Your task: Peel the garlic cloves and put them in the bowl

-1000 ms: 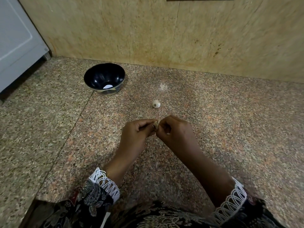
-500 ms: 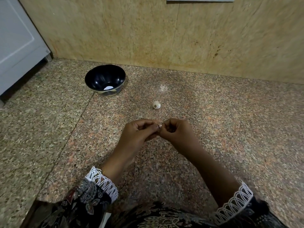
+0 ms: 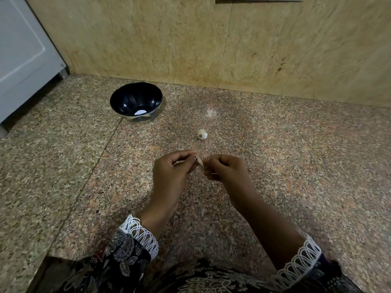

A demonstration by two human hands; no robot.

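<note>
Peeling is the step in hand: at frame centre the left hand (image 3: 171, 174) pinches a garlic clove (image 3: 198, 160) while the right hand (image 3: 225, 171) pinches its skin, and next the stripped clove must travel to the bowl (image 3: 136, 101) at upper left.

Head view, single: worn on the person, wide-angle, facing forward and steeply down. Hands (image 3: 203, 172) near, at centre; counter (image 3: 296, 166) fills the frame; wall (image 3: 211, 39) far, across the top; sleeves at near edge.
</note>
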